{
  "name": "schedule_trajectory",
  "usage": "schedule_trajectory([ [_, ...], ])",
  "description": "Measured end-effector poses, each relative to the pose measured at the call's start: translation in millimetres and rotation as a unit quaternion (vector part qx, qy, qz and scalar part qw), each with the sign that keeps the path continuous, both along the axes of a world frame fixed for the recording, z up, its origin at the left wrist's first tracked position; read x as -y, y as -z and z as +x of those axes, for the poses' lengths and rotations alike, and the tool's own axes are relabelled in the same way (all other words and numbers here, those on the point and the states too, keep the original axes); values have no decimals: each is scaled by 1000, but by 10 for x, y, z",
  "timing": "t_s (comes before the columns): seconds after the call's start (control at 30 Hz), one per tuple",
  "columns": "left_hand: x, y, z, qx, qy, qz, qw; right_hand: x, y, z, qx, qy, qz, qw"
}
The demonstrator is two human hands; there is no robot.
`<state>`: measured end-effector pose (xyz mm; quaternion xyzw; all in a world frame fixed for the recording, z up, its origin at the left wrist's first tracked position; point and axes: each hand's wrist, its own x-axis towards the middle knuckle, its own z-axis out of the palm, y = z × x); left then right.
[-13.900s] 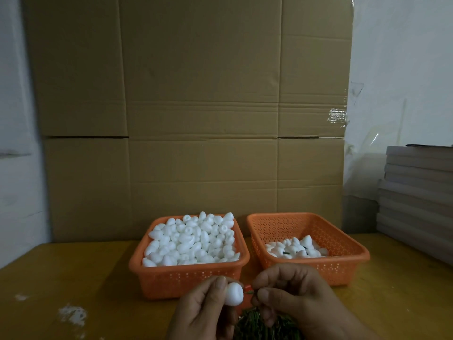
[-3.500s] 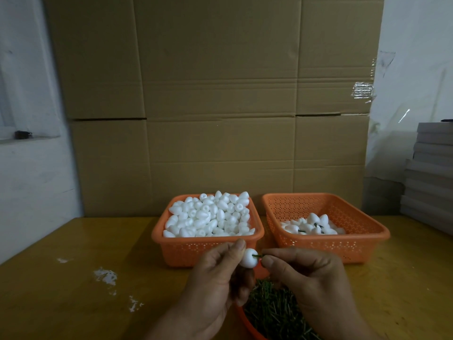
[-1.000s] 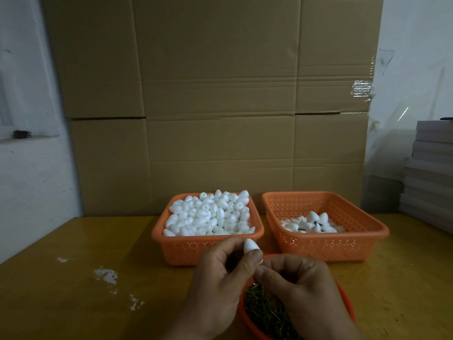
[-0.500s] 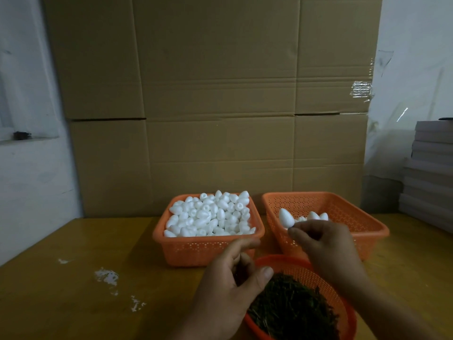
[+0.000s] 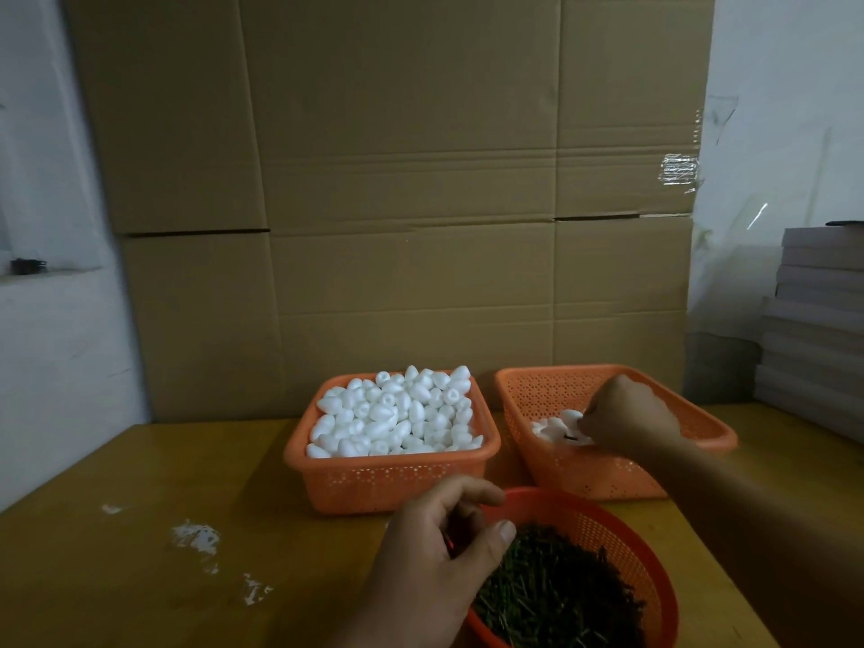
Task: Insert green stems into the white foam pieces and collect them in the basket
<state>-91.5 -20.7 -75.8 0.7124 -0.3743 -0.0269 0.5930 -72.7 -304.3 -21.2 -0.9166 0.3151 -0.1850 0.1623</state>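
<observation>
Right hand (image 5: 626,420) in right basket (image 5: 692,441).
Fingers curled down at stemmed foam pieces (image 5: 558,425); grasp unclear. Left hand (image 5: 439,549) loosely curled, holding nothing.

Half a second ago the right hand (image 5: 626,420) held a stemmed foam piece above the near rim of the right basket (image 5: 701,425); now it has reached down inside, fingers curled among the finished foam pieces (image 5: 558,425). Whether it has let go is hard to tell. The left hand (image 5: 442,549), which pinched that piece a second ago, now holds nothing and hovers loosely curled over the rim of the round basket (image 5: 622,530) of green stems (image 5: 561,596).
</observation>
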Motion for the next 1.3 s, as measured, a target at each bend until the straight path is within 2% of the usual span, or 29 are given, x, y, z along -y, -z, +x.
schedule_trajectory([
  [0.4,-2,-6,-30,6,-5,7,1000,-34,-44,-11,-25,2,-18,1000],
  [0.7,-25,-58,-18,15,-24,10,1000,-493,27,-482,124,-104,-2,987],
  [0.83,-58,-42,51,40,-69,25,997,-825,108,-781,155,-156,24,975],
  [0.97,-71,-34,87,49,-108,49,992,-1005,248,-939,131,-201,19,971],
  [1.1,-137,-141,139,76,-157,84,981,-1052,323,-981,89,-226,-37,969],
  [1.23,-305,-388,451,142,-272,129,943,-1045,333,-975,84,-225,-54,969],
  [1.3,-383,-529,674,147,-316,176,921,-1015,331,-968,78,-220,-55,971],
])
